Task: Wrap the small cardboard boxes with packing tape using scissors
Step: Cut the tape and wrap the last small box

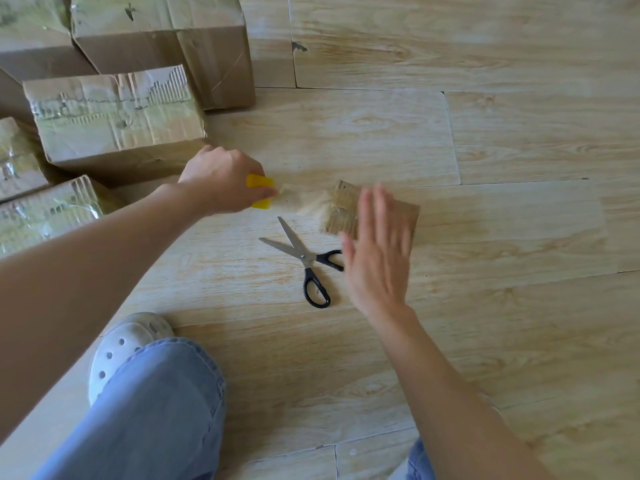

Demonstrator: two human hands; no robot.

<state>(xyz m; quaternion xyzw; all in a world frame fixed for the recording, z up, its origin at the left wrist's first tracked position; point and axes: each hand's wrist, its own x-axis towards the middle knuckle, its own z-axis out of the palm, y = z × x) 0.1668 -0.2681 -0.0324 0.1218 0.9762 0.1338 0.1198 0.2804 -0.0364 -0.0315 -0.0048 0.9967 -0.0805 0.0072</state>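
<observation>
Small cardboard box point(343, 206) lying mid-floor point(502, 140), joined by a stretched clear tape strip point(301, 200) to a yellow tape holder point(260, 183) gripped in the left hand point(221, 178). The right hand point(377, 258), blurred, fingers straight, is over the box's near side; contact cannot be told. Scissors point(306, 259), blades apart, lie just nearer. Larger taped boxes point(117, 116) stand at far left.

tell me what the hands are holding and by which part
Left hand grips the yellow tape roll from above, around its body; right hand is flat over the small box, holding nothing.
</observation>
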